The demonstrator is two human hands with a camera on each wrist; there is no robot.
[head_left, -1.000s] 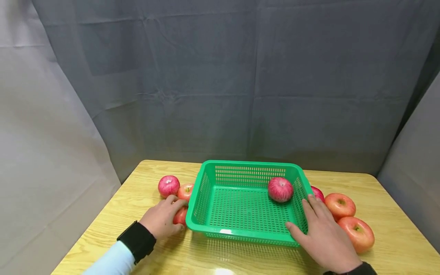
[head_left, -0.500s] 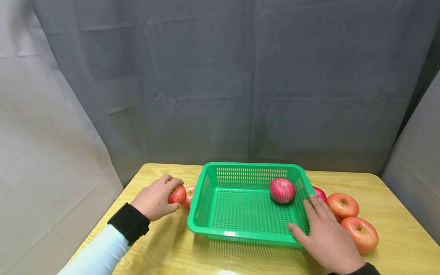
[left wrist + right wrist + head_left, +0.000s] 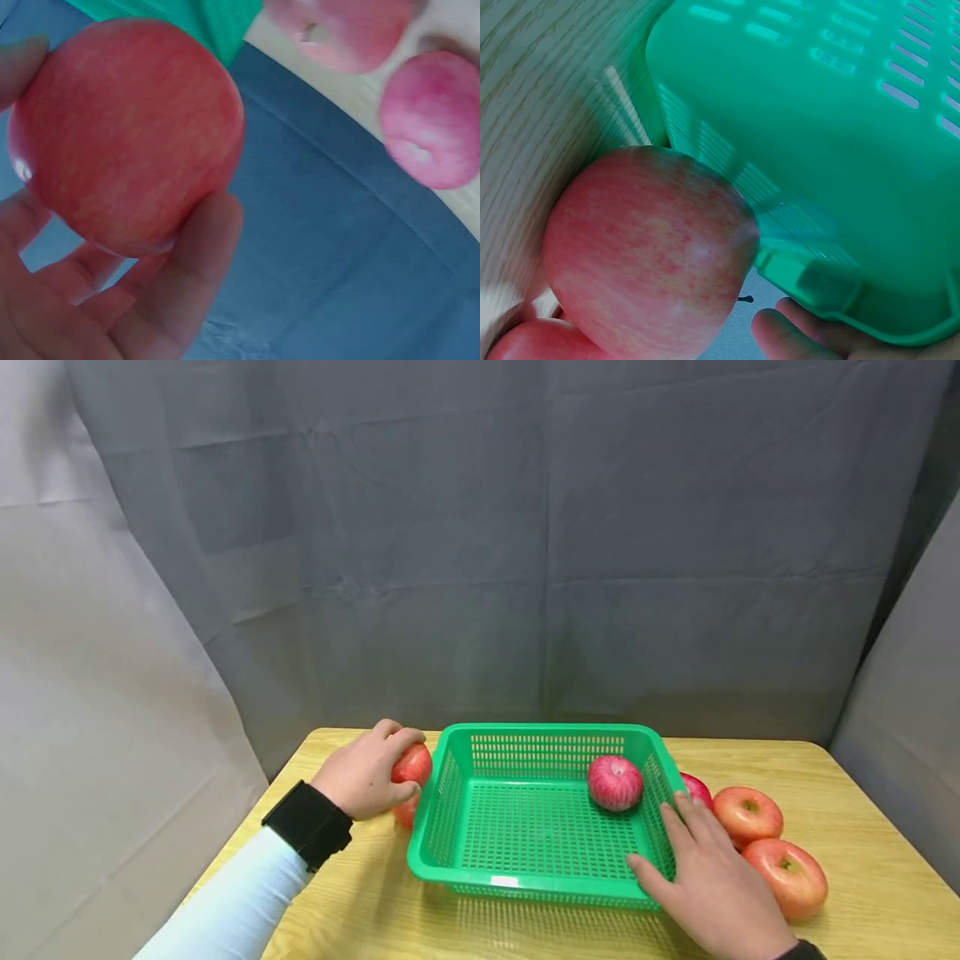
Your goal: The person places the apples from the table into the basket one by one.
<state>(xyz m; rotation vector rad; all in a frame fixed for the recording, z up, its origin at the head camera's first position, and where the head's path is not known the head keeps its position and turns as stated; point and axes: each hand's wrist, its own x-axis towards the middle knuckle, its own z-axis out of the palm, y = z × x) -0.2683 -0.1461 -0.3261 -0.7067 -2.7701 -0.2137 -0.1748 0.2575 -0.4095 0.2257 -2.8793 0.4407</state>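
My left hand [image 3: 367,772] grips a red apple [image 3: 412,764] in its fingers and thumb, raised at the left rim of a green plastic basket [image 3: 540,887]. The same held apple [image 3: 131,139] fills much of the left wrist view. Below it in the head view, another apple [image 3: 406,811] partly shows beside the basket. A dark pink striped apple [image 3: 615,783] sits inside the basket at its right side. My right hand [image 3: 712,877] rests on the basket's right rim near the front corner, fingers extended and thumb spread.
Right of the basket lie two red-yellow apples [image 3: 786,877] and a pink one partly hidden behind the rim. The left wrist view shows a pink apple [image 3: 435,120] on the wooden table [image 3: 360,893]. Grey cloth [image 3: 480,543] hangs behind the table.
My left hand has gripped and lifted an apple from the left group, then moved it up and right to the basket's rim. The right hand has stayed at the basket.
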